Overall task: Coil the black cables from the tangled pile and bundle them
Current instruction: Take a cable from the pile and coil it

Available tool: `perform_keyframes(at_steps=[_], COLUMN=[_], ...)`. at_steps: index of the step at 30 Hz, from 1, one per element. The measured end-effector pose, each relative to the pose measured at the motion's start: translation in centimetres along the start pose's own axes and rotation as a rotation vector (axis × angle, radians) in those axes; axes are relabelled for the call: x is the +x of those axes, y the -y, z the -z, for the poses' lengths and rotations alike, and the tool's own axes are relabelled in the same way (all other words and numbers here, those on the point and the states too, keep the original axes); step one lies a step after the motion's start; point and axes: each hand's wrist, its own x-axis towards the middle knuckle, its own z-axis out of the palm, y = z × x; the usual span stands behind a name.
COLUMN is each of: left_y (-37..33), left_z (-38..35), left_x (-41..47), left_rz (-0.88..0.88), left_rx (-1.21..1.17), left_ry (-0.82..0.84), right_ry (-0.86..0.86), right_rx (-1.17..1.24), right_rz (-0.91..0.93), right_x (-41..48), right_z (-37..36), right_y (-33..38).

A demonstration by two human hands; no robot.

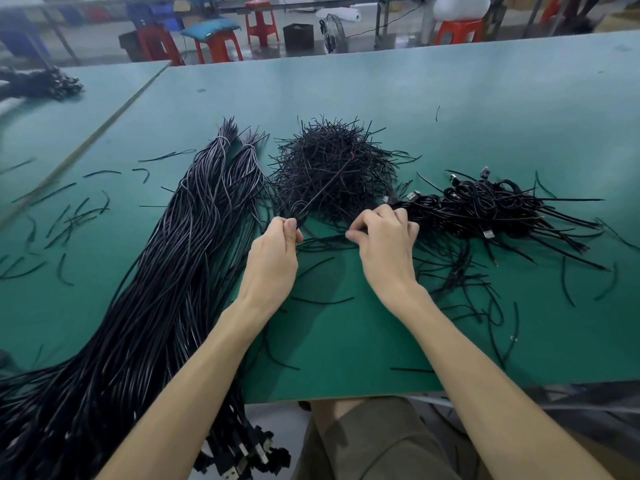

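A long sheaf of straight black cables runs from the table's far middle down past the near left edge, where USB plugs hang. Behind my hands lies a mound of short black twist ties. To the right sits a heap of coiled, tied cables with silver USB plugs. My left hand pinches a small looped cable near the mound. My right hand pinches thin black strands lying between both hands.
Loose short ties are scattered over the green table, at left and right. Another dark cable pile lies on the neighbouring table at far left. Red stools stand beyond the table. My lap is below the near edge.
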Motion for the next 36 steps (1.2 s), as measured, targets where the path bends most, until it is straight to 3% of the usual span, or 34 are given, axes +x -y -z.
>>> perform_keyframes(at_steps=[5, 19, 29, 32, 36], left_y=[0.0, -0.1, 0.0, -0.6, -1.3], left_z=[-0.2, -0.2, -0.5, -0.4, 0.1], left_x=[0.0, 0.1, 0.4, 0.5, 0.0], left_rz=[0.009, -0.011, 0.096, 0.144, 0.089], left_rx=[-0.007, -0.008, -0.189, -0.408, -0.45], left_ry=[0.003, -0.034, 0.002, 0.092, 0.178], right_ry=[-0.067, -0.149, -0.233, -0.189, 0.03], right_rx=[0.188, 0.421, 0.66, 0.761, 1.222], right_rz=[0.0, 0.186, 0.016, -0.024, -0.153], right_x=[-0.2, -0.9, -1.0, -1.3, -2.1], right_z=[0.5, 0.8, 2.1, 2.8, 2.7], right_y=[0.1, 0.5, 0.6, 1.5, 3.2])
